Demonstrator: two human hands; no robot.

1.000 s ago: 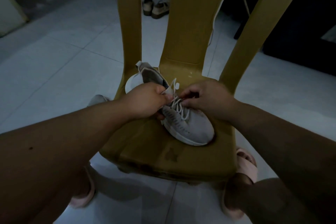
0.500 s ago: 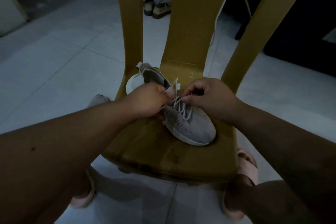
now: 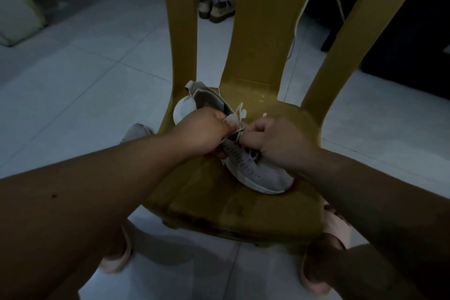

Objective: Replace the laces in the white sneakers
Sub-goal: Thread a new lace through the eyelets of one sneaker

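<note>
A white sneaker (image 3: 265,175) lies on the seat of a yellow plastic chair (image 3: 219,204), toe pointing toward me and to the right. My left hand (image 3: 202,134) grips the sneaker's left side at the tongue. My right hand (image 3: 277,141) is curled over the eyelets and pinches the white lace (image 3: 237,132) stretched between both hands. A loose lace end (image 3: 241,111) sticks up behind the hands. A second white sneaker (image 3: 136,131) lies on the floor left of the chair, mostly hidden by my left arm.
Another white lace (image 3: 304,7) hangs over the chair back at the upper right. A pair of sandals (image 3: 215,8) sits on the tiled floor behind the chair. My feet in pink slippers (image 3: 338,226) flank the chair's front. Dark furniture stands at the right.
My right hand has shifted slightly toward me and lower over the eyelets, drawing the lace taut. My left hand keeps its grip on the sneaker.
</note>
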